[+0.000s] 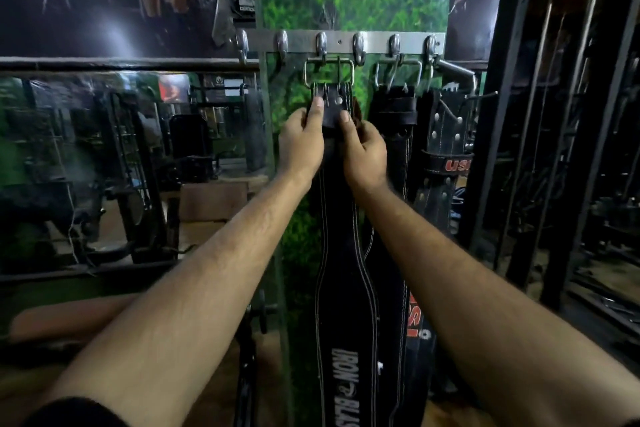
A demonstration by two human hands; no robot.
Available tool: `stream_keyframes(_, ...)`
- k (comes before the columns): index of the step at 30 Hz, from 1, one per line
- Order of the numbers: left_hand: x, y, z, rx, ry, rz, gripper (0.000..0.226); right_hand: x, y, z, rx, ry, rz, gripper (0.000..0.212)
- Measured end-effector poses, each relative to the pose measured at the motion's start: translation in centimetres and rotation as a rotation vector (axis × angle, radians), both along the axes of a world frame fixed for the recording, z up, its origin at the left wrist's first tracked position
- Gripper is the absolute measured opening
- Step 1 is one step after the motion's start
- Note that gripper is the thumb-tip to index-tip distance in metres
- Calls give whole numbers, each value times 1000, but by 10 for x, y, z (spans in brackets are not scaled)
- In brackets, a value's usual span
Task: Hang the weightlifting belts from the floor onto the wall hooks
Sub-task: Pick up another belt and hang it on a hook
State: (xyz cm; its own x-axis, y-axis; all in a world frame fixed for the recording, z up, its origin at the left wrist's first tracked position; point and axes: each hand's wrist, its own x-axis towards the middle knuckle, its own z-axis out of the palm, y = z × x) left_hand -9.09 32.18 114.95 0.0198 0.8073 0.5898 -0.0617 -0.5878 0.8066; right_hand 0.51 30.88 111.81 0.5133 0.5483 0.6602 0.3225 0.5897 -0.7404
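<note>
Left hand [300,142]: grips black belt's upper left edge.
Right hand [363,149]: pinches its upper right edge.
Black belt [343,253]: hangs by its buckle [329,74] from hook rail [339,42].
Neighbouring belts [394,107]: hung rightward.

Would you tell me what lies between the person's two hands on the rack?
In the head view, the black belt's strap top, just under its buckle, lies between the left hand and right hand; both grip it.

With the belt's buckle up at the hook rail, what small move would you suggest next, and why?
Probably let go gently. The buckle already seems to hang from a hook, and the black belt drops straight beneath it, while the left hand and right hand grip its top.
</note>
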Motion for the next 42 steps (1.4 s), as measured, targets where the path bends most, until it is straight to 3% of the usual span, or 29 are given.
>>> stream_keyframes(4, -2, -1, -71, -12, -18, -179, 40, 14, -18, -59, -62, -260, 18, 23)
stream_keyframes(6, -6, -1, -82, -36, -24, -169, 50, 19, -25, -73, -85, -370, 8, 16)
stream_keyframes(7, -8, -2, -83, -37, -23, -167, 44, 21, -26, -79, -92, -384, 20, 13)
stream_keyframes(9, -12, -1, -87, -21, -38, -182, 18, 23, -28, -99, -117, -403, 41, 13)
stream_keyframes(11, -15, 0, -108, -53, 24, -195, 4, 23, -27, -129, -187, -413, 56, 27)
stream_keyframes(15, -28, 6, -185, -246, 82, -188, 47, 22, -27, -173, -289, -310, 122, 46)
stream_keyframes(19, -42, 3, -218, -335, 237, -187, 35, 27, -26, -217, -432, -299, 249, 20)
stream_keyframes(21, -50, 4, -241, -357, 242, -183, 14, 29, -28, -248, -480, -280, 314, 26)
stream_keyframes(28, -69, -5, -359, -580, 397, -145, 39, 22, -54, -377, -729, -154, 442, 40)
stream_keyframes(31, -69, -17, -409, -644, 392, -193, 27, 21, -54, -393, -741, -212, 397, 45)
stream_keyframes(37, -58, -5, -451, -654, 413, -278, 33, 30, -65, -448, -948, -306, 305, 42)
stream_keyframes(42, -64, -17, -539, -712, 512, -291, 38, 27, -70, -509, -1043, -431, 277, 45)
